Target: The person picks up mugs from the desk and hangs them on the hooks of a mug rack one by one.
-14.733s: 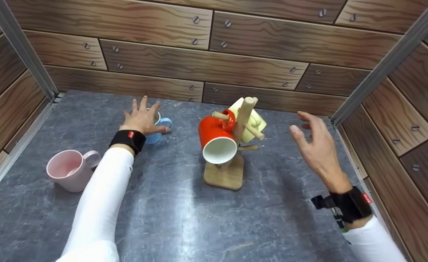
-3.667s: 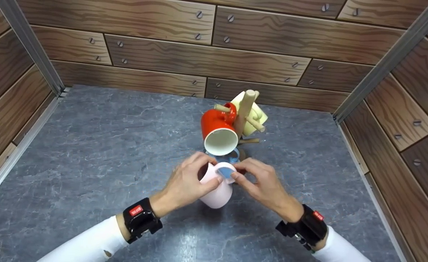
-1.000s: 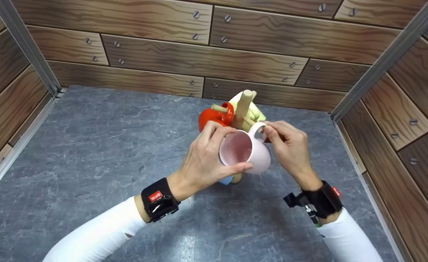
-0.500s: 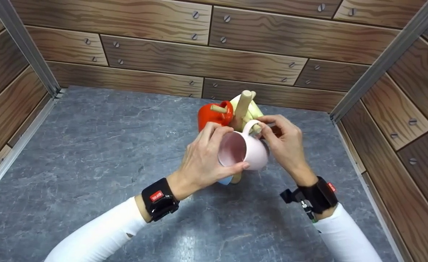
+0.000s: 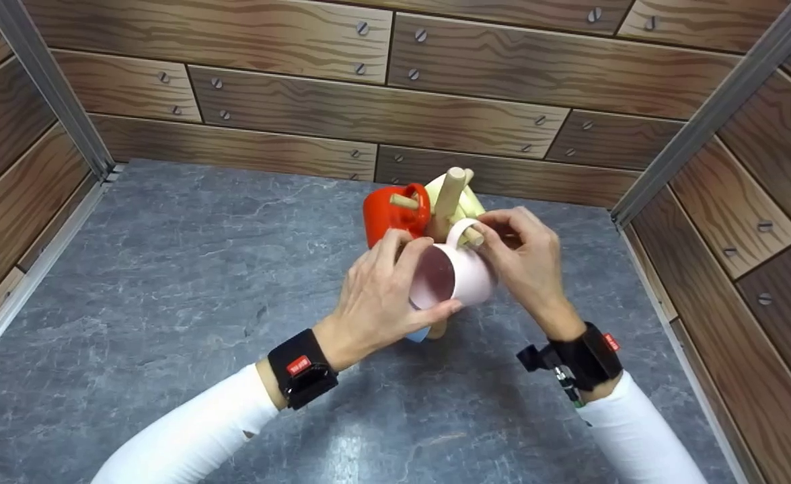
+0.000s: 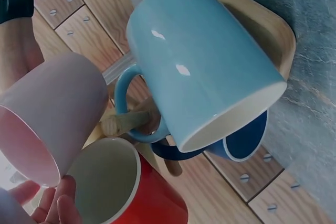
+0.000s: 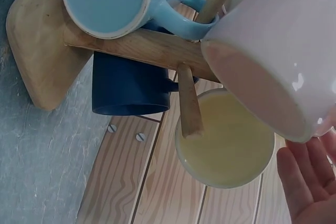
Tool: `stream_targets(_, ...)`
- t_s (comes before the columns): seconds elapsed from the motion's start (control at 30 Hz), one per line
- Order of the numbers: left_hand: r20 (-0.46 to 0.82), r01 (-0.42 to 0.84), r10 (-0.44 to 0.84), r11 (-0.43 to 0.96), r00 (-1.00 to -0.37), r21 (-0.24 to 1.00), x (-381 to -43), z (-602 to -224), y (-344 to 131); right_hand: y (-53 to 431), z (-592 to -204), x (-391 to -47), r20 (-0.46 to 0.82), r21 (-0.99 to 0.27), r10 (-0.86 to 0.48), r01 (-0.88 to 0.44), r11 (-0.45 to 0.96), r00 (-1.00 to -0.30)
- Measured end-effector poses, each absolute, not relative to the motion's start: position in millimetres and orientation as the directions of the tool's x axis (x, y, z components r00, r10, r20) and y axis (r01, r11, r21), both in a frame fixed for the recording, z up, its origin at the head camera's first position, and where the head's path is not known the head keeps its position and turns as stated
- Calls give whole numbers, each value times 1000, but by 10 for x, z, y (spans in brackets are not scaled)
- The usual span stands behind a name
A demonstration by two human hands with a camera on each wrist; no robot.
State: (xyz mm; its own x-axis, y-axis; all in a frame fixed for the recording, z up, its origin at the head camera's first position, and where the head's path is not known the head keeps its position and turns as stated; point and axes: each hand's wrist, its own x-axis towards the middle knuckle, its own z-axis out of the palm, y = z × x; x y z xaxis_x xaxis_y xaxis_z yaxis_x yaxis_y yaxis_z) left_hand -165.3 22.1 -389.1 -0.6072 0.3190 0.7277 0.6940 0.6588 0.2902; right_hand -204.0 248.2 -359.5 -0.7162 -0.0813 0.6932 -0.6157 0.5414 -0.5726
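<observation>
My left hand [image 5: 372, 296] grips the body of a pink mug [image 5: 474, 279], fingers near the rim and thumb below. The mug lies on its side, mouth to the left. My right hand [image 5: 526, 259] pinches by its handle, which loops round the end of a peg [image 5: 475, 236] on a wooden mug tree [image 5: 450, 191]. A red mug [image 5: 381, 212] and a pale yellow mug [image 5: 471, 200] hang higher on the tree. Lower down, a light blue mug [image 6: 194, 56] hangs by its handle, with a dark blue mug [image 6: 249, 135] behind it.
The square wooden base [image 7: 44, 40] stands on a grey marbled tabletop [image 5: 187, 282]. Wood-patterned walls [image 5: 288, 101] enclose the back and sides, with metal rails [image 5: 705, 121] at the corners. A bare peg [image 7: 189, 100] juts out below the dark blue mug in the right wrist view.
The light blue mug went from the table onto the tree, and the pink mug was lifted. Within the last second its handle moved left over the peg end; the red mug swung slightly.
</observation>
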Motion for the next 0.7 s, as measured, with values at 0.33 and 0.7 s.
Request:
stream_targets(0.33,751,686,330,695,-572,217,-1638,-3938,254,2511,-3614,-2032,696,-578,-96,-636,511,-711)
stream_targets(0.7,794,689,321,706,-517,163,-1637,-3985,298,2563,-3647,-2023,711,-574,-95,-653,494,-696)
